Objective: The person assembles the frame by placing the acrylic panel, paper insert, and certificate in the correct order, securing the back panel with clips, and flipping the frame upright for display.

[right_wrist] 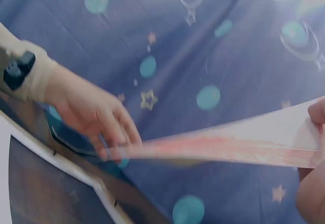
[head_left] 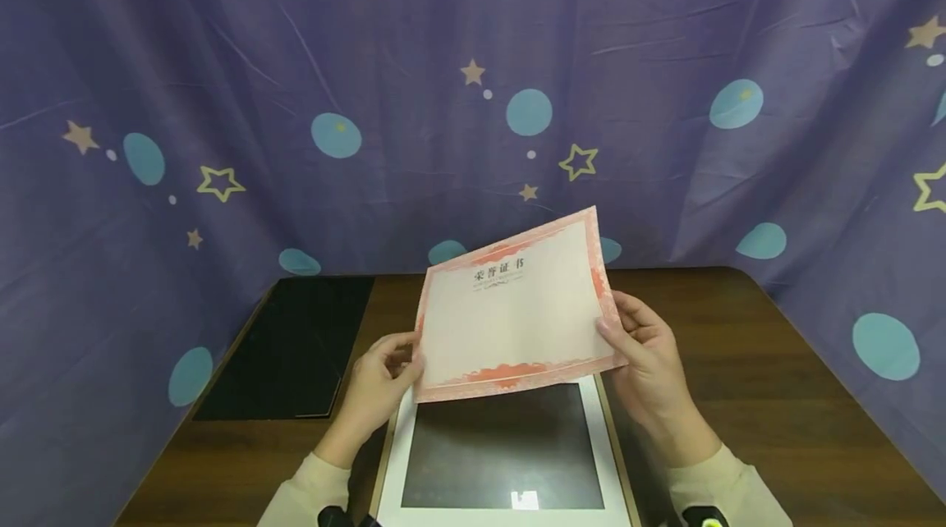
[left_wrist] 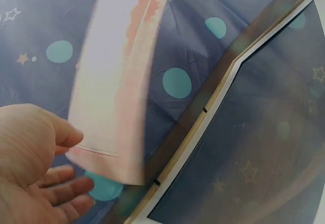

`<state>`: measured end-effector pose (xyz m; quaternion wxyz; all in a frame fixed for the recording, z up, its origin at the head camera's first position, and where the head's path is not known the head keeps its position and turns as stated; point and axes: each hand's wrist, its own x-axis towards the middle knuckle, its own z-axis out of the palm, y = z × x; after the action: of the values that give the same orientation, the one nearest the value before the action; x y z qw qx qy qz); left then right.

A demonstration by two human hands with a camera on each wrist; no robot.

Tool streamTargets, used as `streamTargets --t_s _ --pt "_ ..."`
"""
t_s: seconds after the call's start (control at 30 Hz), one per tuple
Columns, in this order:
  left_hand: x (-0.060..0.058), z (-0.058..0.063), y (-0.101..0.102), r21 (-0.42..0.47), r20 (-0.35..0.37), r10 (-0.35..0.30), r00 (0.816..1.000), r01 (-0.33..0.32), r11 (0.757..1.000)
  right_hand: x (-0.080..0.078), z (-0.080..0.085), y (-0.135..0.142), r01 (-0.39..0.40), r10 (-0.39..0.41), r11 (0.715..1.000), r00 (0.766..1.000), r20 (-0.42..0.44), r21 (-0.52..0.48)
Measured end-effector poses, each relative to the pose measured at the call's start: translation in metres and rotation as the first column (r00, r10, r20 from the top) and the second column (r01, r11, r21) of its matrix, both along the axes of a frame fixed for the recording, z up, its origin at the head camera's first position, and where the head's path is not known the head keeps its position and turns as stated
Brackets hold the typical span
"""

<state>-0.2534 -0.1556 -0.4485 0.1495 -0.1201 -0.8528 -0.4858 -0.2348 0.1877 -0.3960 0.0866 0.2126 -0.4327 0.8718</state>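
Item under inspection: a white paper certificate sheet with a pink-red patterned border (head_left: 517, 322), held up between my two hands above the wooden table (head_left: 783, 396), tilted, with its right side higher than its left. In the head view its near edge overlaps the far end of a white-bordered rectangular frame with a thin wooden edge (head_left: 395, 461), which surrounds a dark glossy panel (head_left: 502, 449). A flat black board (head_left: 284, 346) lies to the left. My left hand (head_left: 373, 383) pinches the left edge close to the near corner, thumb and forefinger nearly together, the other fingers loosely bent. My right hand (head_left: 650, 363) grips the right edge low down, thumb on the printed face and fingers behind; how hard either presses, I cannot tell. Finding on handling: I judge the sheet very light and flexible, stiff enough to span my hands with a slight bow, yet liable to crease or tear if pulled or bent sharply. Its surface may be smooth, so slip is possible. Recommended hold: opposite side edges, on the border, with light pressure and even tension, keeping my thumbs off the printed lettering
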Motion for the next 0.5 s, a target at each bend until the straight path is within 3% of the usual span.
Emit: streamTargets --t_s 0.13,0.27,0.37,0.5 --pt "0.005 0.009 0.005 0.0 -0.038 -0.034 0.999 0.034 0.999 0.012 0.016 -0.016 0.106 -0.111 0.991 0.992 -0.058 -0.082" --pt "0.021 0.031 0.02 0.006 -0.126 -0.148 0.981 0.15 0.989 0.022 0.029 -0.028 0.18 -0.189 0.977 0.979 -0.082 -0.111" --pt "0.037 0.049 0.035 0.014 -0.204 -0.264 0.943 0.273 0.962 0.025 0.035 -0.035 0.228 -0.238 0.967 0.967 -0.09 -0.115" --pt "0.056 0.066 0.052 0.075 -0.262 -0.387 0.884 0.418 0.905 0.027 0.041 -0.046 0.274 -0.282 0.957 0.955 -0.089 -0.094"
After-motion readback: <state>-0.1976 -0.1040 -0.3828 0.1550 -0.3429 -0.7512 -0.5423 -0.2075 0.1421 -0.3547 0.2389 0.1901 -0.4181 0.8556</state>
